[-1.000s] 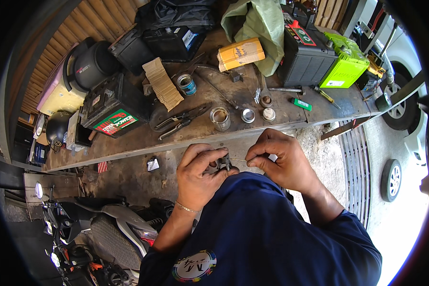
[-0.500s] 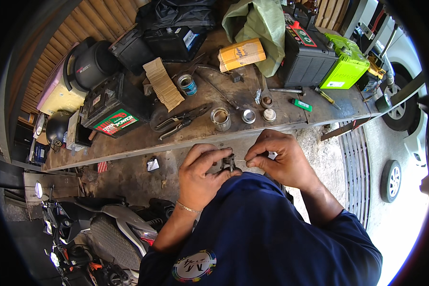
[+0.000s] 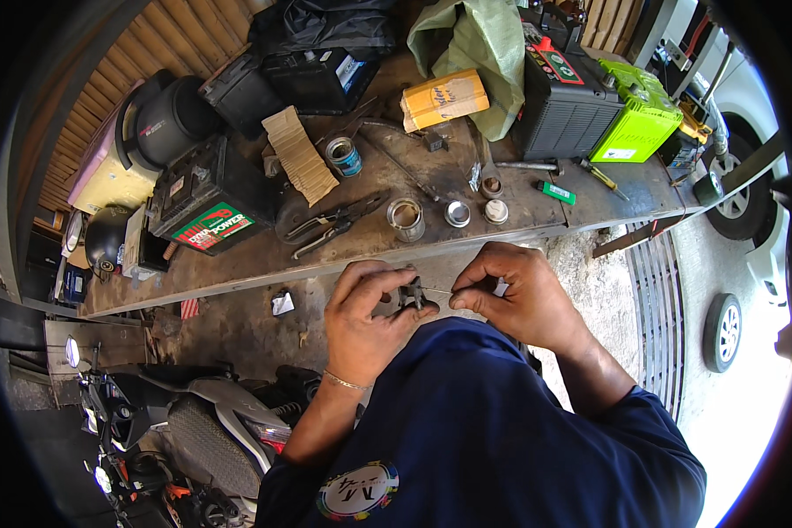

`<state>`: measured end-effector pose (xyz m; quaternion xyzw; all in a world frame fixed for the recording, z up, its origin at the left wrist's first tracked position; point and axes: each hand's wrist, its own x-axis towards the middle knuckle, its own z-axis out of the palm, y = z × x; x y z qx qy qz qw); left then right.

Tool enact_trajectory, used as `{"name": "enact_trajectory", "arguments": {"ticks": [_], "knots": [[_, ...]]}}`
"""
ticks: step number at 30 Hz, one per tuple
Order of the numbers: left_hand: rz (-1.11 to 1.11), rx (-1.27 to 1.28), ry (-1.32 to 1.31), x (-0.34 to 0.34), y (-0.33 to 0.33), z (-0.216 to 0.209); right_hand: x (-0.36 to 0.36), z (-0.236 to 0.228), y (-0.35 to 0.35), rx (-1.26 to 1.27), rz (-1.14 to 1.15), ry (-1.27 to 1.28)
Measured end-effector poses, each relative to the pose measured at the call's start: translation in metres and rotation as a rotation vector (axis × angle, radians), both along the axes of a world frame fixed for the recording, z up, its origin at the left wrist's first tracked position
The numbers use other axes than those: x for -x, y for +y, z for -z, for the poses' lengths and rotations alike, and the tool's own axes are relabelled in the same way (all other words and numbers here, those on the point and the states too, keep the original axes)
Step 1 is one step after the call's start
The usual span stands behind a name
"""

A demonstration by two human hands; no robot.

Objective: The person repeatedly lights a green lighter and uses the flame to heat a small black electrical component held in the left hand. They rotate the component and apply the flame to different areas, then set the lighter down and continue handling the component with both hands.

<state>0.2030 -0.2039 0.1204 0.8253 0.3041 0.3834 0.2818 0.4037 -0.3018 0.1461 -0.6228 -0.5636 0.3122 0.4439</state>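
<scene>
Dark metal part [image 3: 412, 293], small, is in the left hand [image 3: 361, 319], held off the near edge of the surface [image 3: 550, 217]. Left grip: closed on it, thumb and fingertips. Right hand [image 3: 524, 297], just right of it: grip pinched on a thin wire [image 3: 437, 291] running left toward the part. Can't tell if wire enters it or only touches.

On the surface, beyond the hands: open tin [image 3: 406, 220], then two small round containers to its right, silver [image 3: 458, 214] and pale-topped [image 3: 496, 211]. Dark long-handled tool [image 3: 339, 220] left of the tin. Green item [image 3: 556, 193] farther right. Lime-green battery [image 3: 635, 114] far right. Motorcycle [image 3: 211, 440] near left, below surface level.
</scene>
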Motion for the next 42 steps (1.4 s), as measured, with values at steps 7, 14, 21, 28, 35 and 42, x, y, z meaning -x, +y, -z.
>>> {"name": "enact_trajectory", "arguments": {"ticks": [7, 14, 21, 28, 35, 42], "knots": [[-0.019, 0.071, -0.012, 0.001, -0.001, 0.002, 0.001, 0.006, 0.002, -0.087, -0.071, 0.054], [0.009, 0.002, -0.01, 0.002, 0.002, 0.005, -0.001, 0.004, 0.002, -0.106, -0.095, -0.008], [0.007, 0.053, 0.046, 0.001, 0.001, 0.003, 0.001, -0.001, 0.001, -0.158, -0.114, -0.085], [-0.001, 0.008, 0.035, 0.0, 0.0, 0.006, 0.002, 0.0, 0.001, -0.154, -0.105, -0.107], [0.001, 0.045, 0.053, 0.0, -0.001, 0.006, 0.001, -0.002, 0.001, -0.141, -0.105, -0.125], [-0.002, 0.067, 0.085, 0.0, -0.002, 0.005, 0.003, -0.004, 0.0, -0.152, -0.109, -0.129]]}}
